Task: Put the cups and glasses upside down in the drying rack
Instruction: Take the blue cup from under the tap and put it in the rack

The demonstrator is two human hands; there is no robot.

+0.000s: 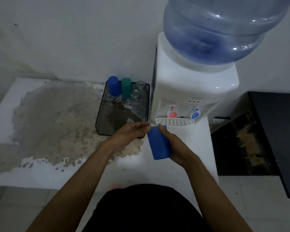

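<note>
My right hand (173, 144) grips a blue plastic cup (157, 143), tilted, in front of the water dispenser. My left hand (131, 133) is flat and open beside the cup, fingertips near its upper end, over the near right corner of the drying rack. The drying rack (99, 121) is a black mesh tray on the counter. At its far end stand a blue cup (114, 86) and a green cup (126, 87), both upside down, with two clear glasses (138, 91) to their right.
A white water dispenser (187, 91) with a big blue bottle (224, 29) stands right of the rack, its drip tray (174, 122) just beyond my hands. The counter (54, 118) has worn, peeling paint. A black cabinet (274, 131) sits at the right.
</note>
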